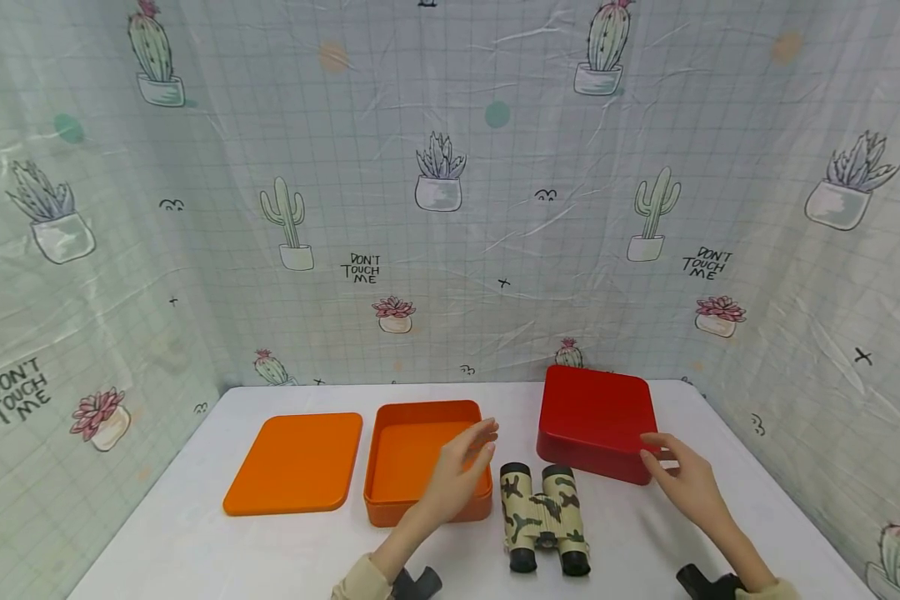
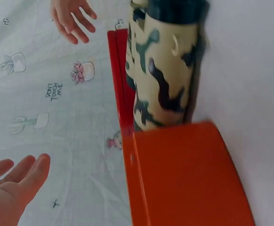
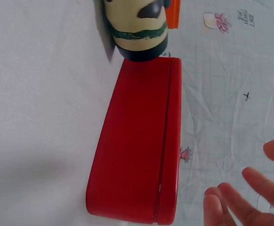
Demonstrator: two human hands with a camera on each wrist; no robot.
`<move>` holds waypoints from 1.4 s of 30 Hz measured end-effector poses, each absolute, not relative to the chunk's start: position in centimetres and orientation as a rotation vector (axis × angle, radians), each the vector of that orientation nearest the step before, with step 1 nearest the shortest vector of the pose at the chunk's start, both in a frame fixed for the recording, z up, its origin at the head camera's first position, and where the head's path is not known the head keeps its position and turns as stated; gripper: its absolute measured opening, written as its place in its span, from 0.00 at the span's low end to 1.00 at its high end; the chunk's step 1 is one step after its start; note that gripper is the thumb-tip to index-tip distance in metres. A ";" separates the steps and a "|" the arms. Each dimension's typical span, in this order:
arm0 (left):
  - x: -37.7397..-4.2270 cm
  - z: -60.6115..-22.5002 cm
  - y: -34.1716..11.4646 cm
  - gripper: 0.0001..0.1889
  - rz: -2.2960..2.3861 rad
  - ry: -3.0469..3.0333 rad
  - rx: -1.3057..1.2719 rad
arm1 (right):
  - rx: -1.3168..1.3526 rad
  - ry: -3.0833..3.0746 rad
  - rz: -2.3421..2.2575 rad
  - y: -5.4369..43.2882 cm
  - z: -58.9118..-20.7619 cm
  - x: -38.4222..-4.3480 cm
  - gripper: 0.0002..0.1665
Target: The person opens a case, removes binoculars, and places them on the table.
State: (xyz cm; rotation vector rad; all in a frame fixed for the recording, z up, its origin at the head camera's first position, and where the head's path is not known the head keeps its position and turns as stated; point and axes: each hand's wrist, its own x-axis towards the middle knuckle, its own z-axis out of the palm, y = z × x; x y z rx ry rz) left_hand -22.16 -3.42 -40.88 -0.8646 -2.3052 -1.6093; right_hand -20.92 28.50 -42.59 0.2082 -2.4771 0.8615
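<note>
My left hand [image 1: 453,475] hovers over the right side of an orange box [image 1: 371,475], its fingers loosely bent and holding nothing. The box has no lid on and its inside shows. My right hand [image 1: 686,487] is near the right front corner of a red box [image 1: 596,417]. In the right wrist view its fingers [image 3: 250,207] are bent and apart from the red box [image 3: 132,141], which has a lid seam along its side. Between the hands, camouflage-patterned binoculars [image 1: 528,517] lie on the table, close to the orange box [image 2: 189,174] in the left wrist view.
An orange lid [image 1: 296,462] lies flat at the left of the white table [image 1: 270,558]. A cloth printed with cacti [image 1: 450,250] hangs behind the table and at both sides.
</note>
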 end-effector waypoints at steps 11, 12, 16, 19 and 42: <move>-23.7 -41.6 -0.2 0.20 -2.263 -2.147 -0.695 | -0.114 -2.550 1.232 34.3 -47.9 -25.5 0.29; -24.0 -41.9 0.0 0.20 -2.315 -2.137 -0.667 | -0.133 -2.569 1.251 35.0 -48.7 -26.2 0.31; -25.0 -42.6 0.7 0.22 -2.528 -2.097 -0.523 | -0.235 -2.622 1.288 37.1 -51.8 -28.5 0.38; -25.5 -42.9 1.1 0.24 -2.665 -2.050 -0.432 | -0.249 -2.659 1.345 37.8 -53.0 -29.3 0.42; -28.6 -45.0 3.6 0.32 -3.297 -1.493 -0.162 | -0.446 -2.627 1.841 32.0 -43.1 -25.1 0.36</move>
